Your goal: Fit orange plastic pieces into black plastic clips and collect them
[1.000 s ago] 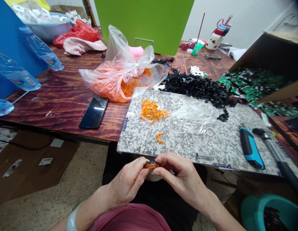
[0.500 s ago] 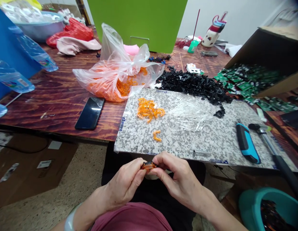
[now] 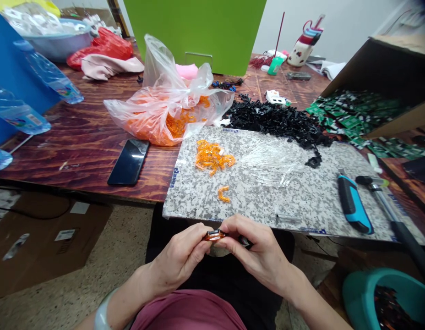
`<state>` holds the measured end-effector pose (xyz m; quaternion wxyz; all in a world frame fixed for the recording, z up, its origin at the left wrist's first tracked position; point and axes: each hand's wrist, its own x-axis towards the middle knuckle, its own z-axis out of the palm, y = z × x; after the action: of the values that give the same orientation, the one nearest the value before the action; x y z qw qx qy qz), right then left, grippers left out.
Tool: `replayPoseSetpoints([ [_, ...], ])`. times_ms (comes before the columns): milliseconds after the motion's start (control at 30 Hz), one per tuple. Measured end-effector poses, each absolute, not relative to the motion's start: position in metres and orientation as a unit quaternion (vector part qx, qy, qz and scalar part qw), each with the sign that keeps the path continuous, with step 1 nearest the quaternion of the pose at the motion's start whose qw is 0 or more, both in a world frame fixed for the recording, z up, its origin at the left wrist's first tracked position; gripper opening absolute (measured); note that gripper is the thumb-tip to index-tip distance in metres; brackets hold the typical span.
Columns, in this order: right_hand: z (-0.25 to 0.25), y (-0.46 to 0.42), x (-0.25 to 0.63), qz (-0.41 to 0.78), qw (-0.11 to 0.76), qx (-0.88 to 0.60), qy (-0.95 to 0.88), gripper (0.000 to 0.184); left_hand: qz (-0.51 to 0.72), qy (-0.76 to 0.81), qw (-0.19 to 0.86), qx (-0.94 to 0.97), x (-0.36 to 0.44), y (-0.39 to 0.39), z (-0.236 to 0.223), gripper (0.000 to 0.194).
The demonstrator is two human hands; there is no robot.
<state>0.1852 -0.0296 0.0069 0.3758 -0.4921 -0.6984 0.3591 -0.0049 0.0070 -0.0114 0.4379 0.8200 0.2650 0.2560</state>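
Orange plastic link (image 3: 214,235), flatter than a moment earlier, pinched between the curled left hand (image 3: 180,259) and right hand (image 3: 257,252), just off the near edge of the granite slab (image 3: 302,206).

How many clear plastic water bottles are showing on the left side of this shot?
3: an upper plastic bottle by the blue panel, a middle one below it, and a lowest one cut off by the left edge. More may be out of frame.
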Motion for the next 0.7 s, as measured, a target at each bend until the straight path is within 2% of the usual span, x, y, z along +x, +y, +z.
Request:
replayPoseSetpoints([
  [100,0.0029,-0.0304,0.1877,0.361,0.386,-0.504,-0.683,0.01,0.255,0.27,0.45,0.812,-0.0062,0.0079,-0.0157,0.014],
  [533,0.0001,-0.034,0.1934,0.377,0.396,-0.525,-0.653,0.015,0.294,0.259,0.42,0.818,-0.0016,0.0074,-0.0181,0.013],
  [700,-0.0013,-0.0351,0.1923,0.398,0.392,-0.52,-0.646,0.011,0.314,0.267,0.397,0.82,-0.0021,0.0055,-0.02,0.02],
])
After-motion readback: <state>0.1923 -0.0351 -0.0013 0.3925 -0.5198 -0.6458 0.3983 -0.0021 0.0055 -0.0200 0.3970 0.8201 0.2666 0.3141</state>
